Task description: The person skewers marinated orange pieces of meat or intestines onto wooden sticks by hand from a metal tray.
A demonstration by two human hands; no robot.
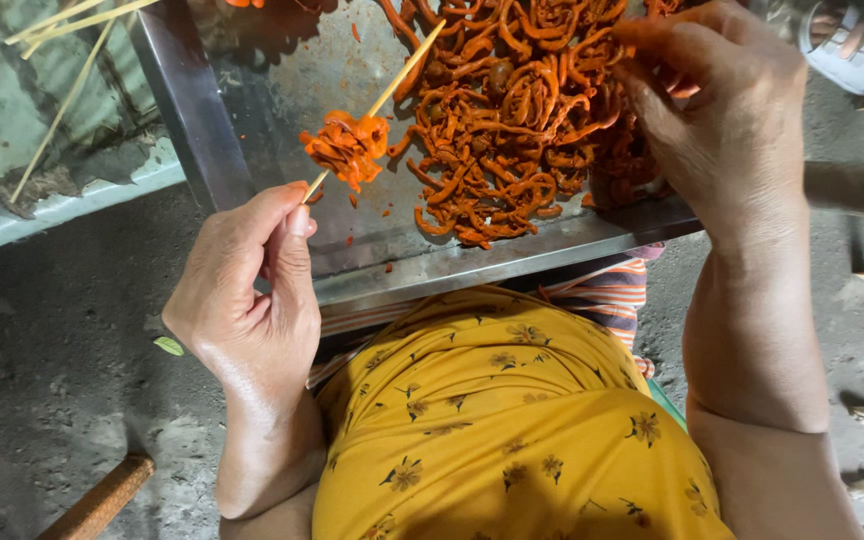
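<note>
Left hand (252,300) pinches the lower end of a thin wooden skewer (392,85) between thumb and fingers, just in front of the steel tray (512,262), while a small bunch of orange-coated strips (347,145) sits threaded partway up the stick, above the tray's bare near-left corner. Right hand (727,120) is closed on more strips at the right edge of the heap (517,110) that fills the tray's middle and right. The bunch looks loosely seated and could slide down toward the fingers or drop off, and the skewer's free tip points into the heap, near the working fingers. Left of the tray, a pale trough (52,205) holds spare bare sticks (62,100).
</note>
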